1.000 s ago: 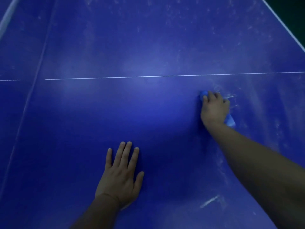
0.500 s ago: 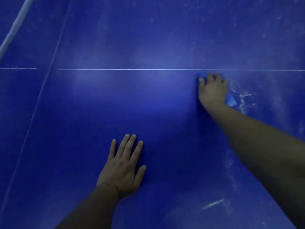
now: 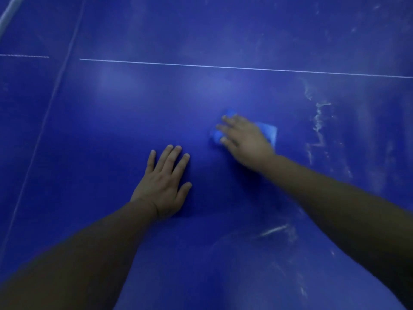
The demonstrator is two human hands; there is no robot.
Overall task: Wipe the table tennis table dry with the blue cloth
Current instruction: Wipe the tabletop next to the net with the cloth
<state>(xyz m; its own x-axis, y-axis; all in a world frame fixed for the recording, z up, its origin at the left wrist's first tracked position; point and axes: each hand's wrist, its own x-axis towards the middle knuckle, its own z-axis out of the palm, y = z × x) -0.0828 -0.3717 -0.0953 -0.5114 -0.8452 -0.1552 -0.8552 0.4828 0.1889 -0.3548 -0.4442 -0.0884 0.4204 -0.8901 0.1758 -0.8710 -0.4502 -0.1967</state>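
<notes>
At the far left, a pale edge line (image 3: 42,128) is running diagonally down the blue table tennis table (image 3: 111,121), and a thin white line (image 3: 223,67) is crossing the surface farther from the person. Near the middle, the left hand (image 3: 165,182) is lying palm down on the table, fingers straight and slightly spread, grasping nothing. Just to its right and a little farther out, the right hand (image 3: 244,140) is pressing down on the blue cloth (image 3: 269,130). Its fingers are reaching out flat over the cloth rather than curling round it, though motion blur is softening their outline. The cloth is lying on the table under that hand, showing past the fingertips and beyond the back of the hand. To the right, whitish wet streaks (image 3: 318,121) are glinting on the surface, and another streak (image 3: 274,230) is shining nearer the person, beneath the right forearm.
</notes>
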